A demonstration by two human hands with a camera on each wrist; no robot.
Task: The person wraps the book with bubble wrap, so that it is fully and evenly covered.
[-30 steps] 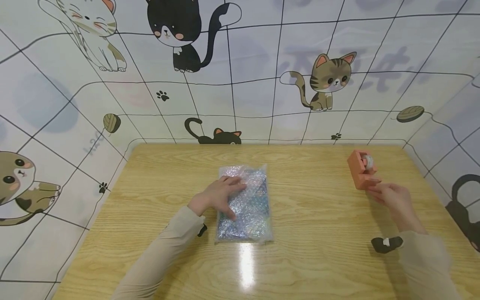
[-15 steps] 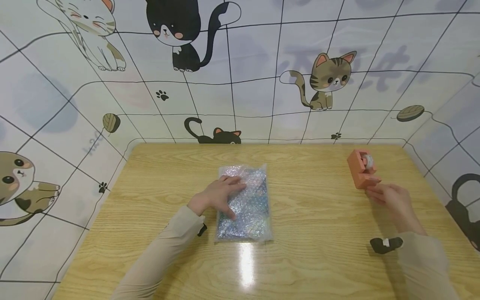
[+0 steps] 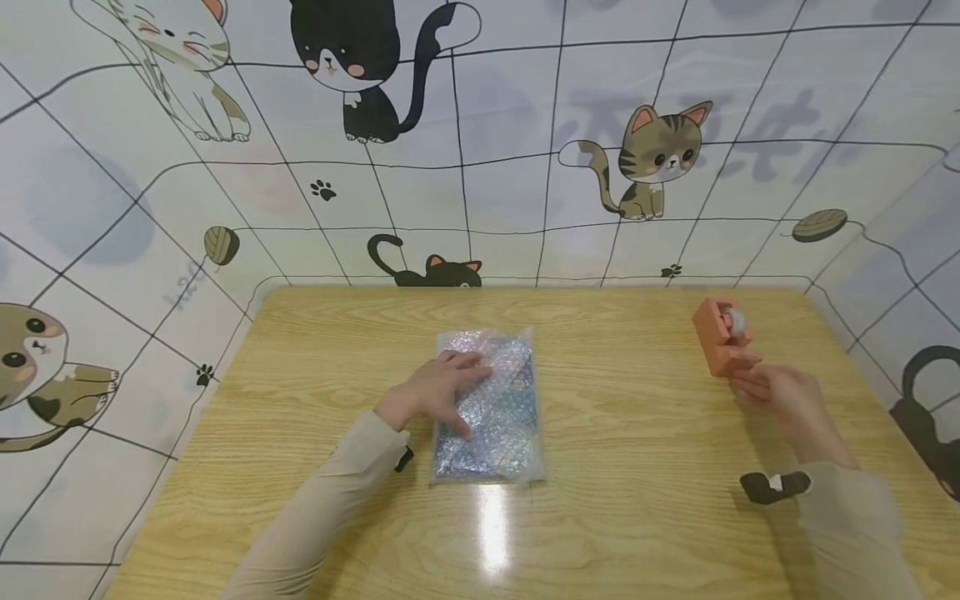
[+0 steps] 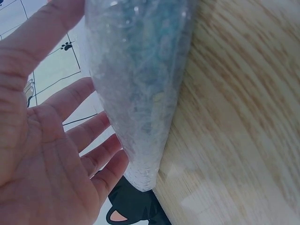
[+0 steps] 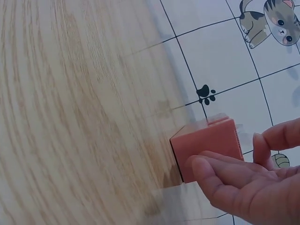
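A flat, rectangular bundle in bubble wrap (image 3: pixel 506 433), bluish underneath, lies near the table's middle. My left hand (image 3: pixel 438 392) rests on its left side with spread fingers; in the left wrist view, fingertips (image 4: pixel 112 166) touch the wrap's edge. Over on the right stands a coral tape dispenser (image 3: pixel 712 337) with a clear tape roll (image 3: pixel 737 322). My right hand (image 3: pixel 783 404) is at its near, cutter end. Seen from the right wrist, extended fingers (image 5: pixel 220 183) overlap the dispenser's end face (image 5: pixel 201 143), the thumb raised apart from them. Any tape at the fingertips is hidden.
The wooden table (image 3: pixel 615 517) meets a cat-patterned cloth (image 3: pixel 510 200) that rises behind it and on both sides. A black band (image 3: pixel 772 487) sits by the right sleeve. Bright glare (image 3: pixel 492 533) shows in front of the bundle.
Very little differs. My right hand shifts slightly by the dispenser's near end and is a bit blurred now. The left hand and the bundle stay where they were.
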